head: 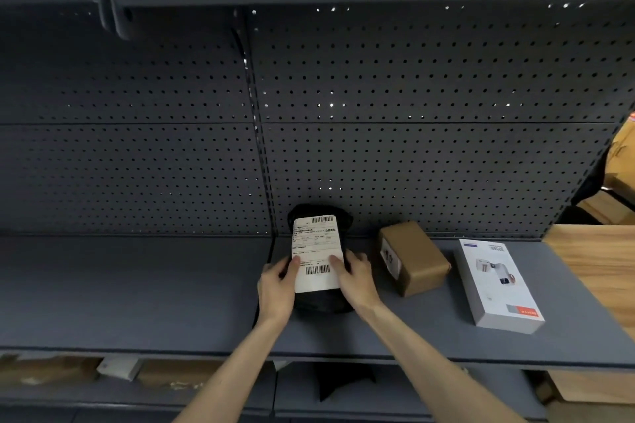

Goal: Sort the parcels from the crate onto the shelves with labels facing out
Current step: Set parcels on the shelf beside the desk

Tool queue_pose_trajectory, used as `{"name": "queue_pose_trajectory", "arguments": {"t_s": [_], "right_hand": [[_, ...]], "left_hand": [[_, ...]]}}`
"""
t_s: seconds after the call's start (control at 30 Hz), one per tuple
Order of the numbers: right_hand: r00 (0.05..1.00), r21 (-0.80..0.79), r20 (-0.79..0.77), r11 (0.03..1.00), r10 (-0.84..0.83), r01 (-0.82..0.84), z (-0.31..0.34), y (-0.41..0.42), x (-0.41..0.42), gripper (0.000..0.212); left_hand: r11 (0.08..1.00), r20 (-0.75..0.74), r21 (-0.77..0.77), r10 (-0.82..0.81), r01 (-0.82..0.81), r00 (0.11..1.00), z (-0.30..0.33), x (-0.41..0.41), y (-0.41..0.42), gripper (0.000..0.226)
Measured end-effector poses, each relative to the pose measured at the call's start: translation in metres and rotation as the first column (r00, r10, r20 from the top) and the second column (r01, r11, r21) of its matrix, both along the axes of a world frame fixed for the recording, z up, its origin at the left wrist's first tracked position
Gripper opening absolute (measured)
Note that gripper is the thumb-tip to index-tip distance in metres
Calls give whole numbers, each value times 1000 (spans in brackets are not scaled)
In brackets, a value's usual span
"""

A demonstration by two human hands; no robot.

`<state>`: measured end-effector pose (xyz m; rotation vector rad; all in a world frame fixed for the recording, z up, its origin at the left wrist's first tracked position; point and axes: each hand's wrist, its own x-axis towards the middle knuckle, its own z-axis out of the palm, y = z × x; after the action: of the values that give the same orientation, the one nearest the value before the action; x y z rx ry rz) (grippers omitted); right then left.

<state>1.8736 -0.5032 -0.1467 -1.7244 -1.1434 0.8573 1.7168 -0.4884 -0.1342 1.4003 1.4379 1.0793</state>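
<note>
Seen from a head camera, two bare arms reach forward over a dark grey metal shelf (pixel 171 285) backed by a perforated panel (pixel 412 96). Both hands hold a black soft parcel (pixel 321 300) lying on the shelf with its far end against the panel — the left hand (pixel 276 288) grips its left edge and the right hand (pixel 355 280) its right edge, each thumb pressed onto the white shipping label (pixel 316 252), which faces up toward the camera with barcodes at both ends. Just beside it on the right sits a brown cardboard box (pixel 412 257), apart from the hands. Farther right lies a flat white product box (pixel 498 285) with a printed appliance picture. Below, a lower shelf (pixel 213 395) holds more parcels, dim and unclear.
</note>
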Motion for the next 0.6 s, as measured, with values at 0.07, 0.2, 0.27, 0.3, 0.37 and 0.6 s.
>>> {"name": "queue_pose_trajectory", "arguments": {"t_s": [0.07,0.2,0.27,0.3,0.37,0.6], "right_hand": [[999,-42,-1,998,40,-40,-6,2,-5,36],[992,-122,-33,984,124,-127,-17,-1,-15,34],[989,-131,-12,981,146,-147,-21,-4,-19,34],[989,-130,-5,981,146,-145,-21,-5,-19,34],[986,-158,32,975,161,-154,-18,-4,-19,34],[746,-219,611,962,265,-163,16,-5,3,43]], "left_hand": [[999,-34,-32,2,-3,999,-7,-6,0,37],[992,-77,-123,-18,9,997,-21,-21,1,30],[987,-102,-154,-52,36,993,-24,-26,2,21],[987,-118,-155,-65,46,991,-25,-28,3,19],[983,-159,-169,-94,67,983,-25,-30,8,18],[983,-674,29,-115,182,729,-8,-25,21,44]]}}
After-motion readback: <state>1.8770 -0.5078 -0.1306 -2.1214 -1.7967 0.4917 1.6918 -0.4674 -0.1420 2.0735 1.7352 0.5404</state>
